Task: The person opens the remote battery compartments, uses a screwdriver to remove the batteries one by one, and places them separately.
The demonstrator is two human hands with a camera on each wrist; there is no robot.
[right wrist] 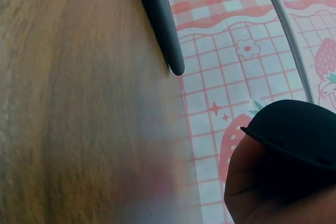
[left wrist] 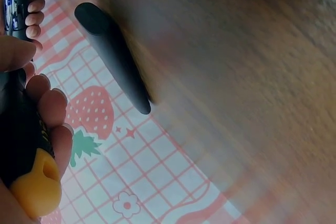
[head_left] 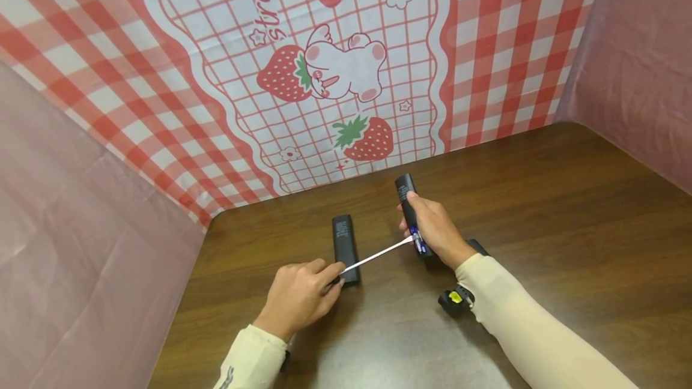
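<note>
In the head view my left hand [head_left: 303,294] grips a screwdriver; its pale shaft [head_left: 378,254] points right. The left wrist view shows its black and yellow handle [left wrist: 37,187] in the curled fingers. My right hand [head_left: 437,230] holds a black remote control [head_left: 405,188], tilted, with its battery compartment uncovered. Blue-and-silver batteries [head_left: 417,242] show inside, and the screwdriver's tip meets them at the compartment; whether it is wedged under one I cannot tell. A second black remote control [head_left: 344,245] lies label side up on the table, just beyond my left fingertips.
The brown wooden table [head_left: 540,197] ends at a red-and-white strawberry cloth [head_left: 238,107] hung behind it. Pink fabric [head_left: 81,227] stands at both sides. A dark object [head_left: 478,248] shows partly behind my right wrist, with a black-and-yellow strapped device [head_left: 453,300] below.
</note>
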